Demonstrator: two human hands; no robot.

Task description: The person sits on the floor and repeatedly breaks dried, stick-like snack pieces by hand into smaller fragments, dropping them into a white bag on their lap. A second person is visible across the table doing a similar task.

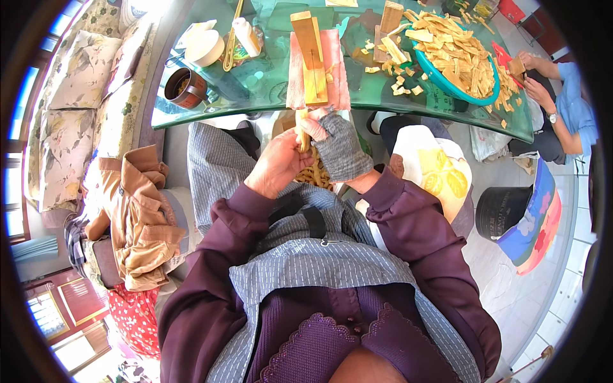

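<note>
My left hand [281, 162] holds the lower end of a pale yellow-brown strip [302, 131] over my lap. On the strip's upper part is my right hand [335, 139], which wears a grey knitted fingerless glove. Just beyond both hands, a wooden block with a slanted upper piece [311, 57] stands on a pink cloth [294, 84] at the edge of the green glass table. Under my hands, more twisted yellow-brown pieces [316, 172] lie in a container that is partly hidden.
A teal basin [493, 91] heaped with dry strips stands at right on the table [230, 111], near scattered scraps and another wooden block [390, 19]. At left are a metal mug [184, 88], a white bowl [206, 50] and a white bottle [245, 36]. A person [574, 103] works at far right.
</note>
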